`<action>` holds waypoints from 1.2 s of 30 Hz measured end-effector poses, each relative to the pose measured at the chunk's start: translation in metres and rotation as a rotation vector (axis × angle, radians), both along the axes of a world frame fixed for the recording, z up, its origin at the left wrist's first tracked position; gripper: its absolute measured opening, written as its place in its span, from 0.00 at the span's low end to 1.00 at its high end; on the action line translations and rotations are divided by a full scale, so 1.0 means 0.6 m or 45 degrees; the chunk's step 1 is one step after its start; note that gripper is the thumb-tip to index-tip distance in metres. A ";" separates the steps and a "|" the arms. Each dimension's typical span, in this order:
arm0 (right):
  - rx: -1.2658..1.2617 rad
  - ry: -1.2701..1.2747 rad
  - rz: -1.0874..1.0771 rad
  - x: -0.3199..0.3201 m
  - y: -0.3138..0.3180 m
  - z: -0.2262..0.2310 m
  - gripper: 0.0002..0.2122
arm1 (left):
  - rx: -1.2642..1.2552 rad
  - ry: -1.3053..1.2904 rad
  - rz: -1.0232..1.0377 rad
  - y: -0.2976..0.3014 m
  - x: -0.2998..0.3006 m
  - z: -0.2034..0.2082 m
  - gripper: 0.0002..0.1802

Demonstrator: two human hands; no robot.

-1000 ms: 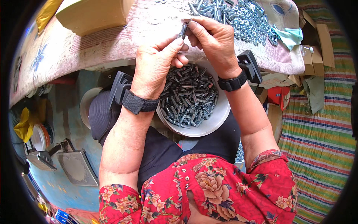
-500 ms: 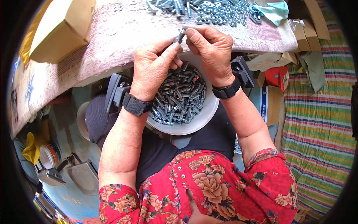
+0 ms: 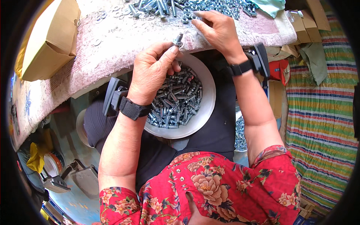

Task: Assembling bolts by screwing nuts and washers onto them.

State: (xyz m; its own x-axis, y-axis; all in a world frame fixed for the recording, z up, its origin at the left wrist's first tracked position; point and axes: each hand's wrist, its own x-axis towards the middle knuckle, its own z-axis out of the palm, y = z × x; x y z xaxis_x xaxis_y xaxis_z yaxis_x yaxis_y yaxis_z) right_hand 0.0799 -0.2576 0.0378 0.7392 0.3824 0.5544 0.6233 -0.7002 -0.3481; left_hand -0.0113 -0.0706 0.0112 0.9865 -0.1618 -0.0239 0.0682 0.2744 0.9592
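My left hand [image 3: 152, 65] pinches a metal bolt [image 3: 179, 37] between thumb and fingers, its threaded end pointing up. A washer [image 3: 177, 44] sits around the bolt just above my fingertips. Over the table, my right hand [image 3: 219, 30] has its thumb and forefinger apart, fingertips beside loose hex nuts [image 3: 186, 17]. Below my left hand, a pale round basin [image 3: 206, 101] on my lap holds a heap of metal bolts with sleeves [image 3: 174, 103]; the hand and wrist cover its left part.
A cloth-covered table [image 3: 112, 45] spans the far side, with longer bolts [image 3: 159, 7] and flat washers [image 3: 119, 12] along its back. A cardboard box [image 3: 48, 41] stands at left; a light green cloth [image 3: 270, 6] lies at right. Beside my right thigh is another container of metal parts [image 3: 240, 133].
My right hand has left the bolt and moved up and right to the nuts, its fingers parting. My left hand keeps the bolt and has shifted slightly down.
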 end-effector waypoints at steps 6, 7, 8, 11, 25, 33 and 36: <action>-0.590 -0.020 -0.304 0.032 0.012 -0.023 0.10 | -0.070 0.026 0.032 0.013 -0.003 0.002 0.10; -0.579 -0.015 -0.295 0.034 0.010 -0.021 0.10 | -0.038 0.014 0.029 0.017 -0.002 0.002 0.10; -0.582 0.005 -0.198 0.033 0.005 -0.016 0.09 | -0.006 0.002 0.025 0.021 -0.003 0.003 0.10; 0.389 0.695 0.289 -0.013 0.009 0.016 0.08 | 0.085 -0.040 0.008 0.031 -0.007 0.004 0.10; 0.031 0.574 0.454 -0.097 0.070 0.069 0.06 | 0.198 -0.238 0.067 0.054 -0.033 0.002 0.09; -0.176 0.219 0.327 -0.110 0.090 0.060 0.15 | 0.338 -0.345 0.085 0.063 -0.050 0.002 0.12; -0.171 0.261 0.270 -0.117 0.096 0.060 0.16 | 0.389 -0.353 0.118 0.071 -0.052 0.009 0.12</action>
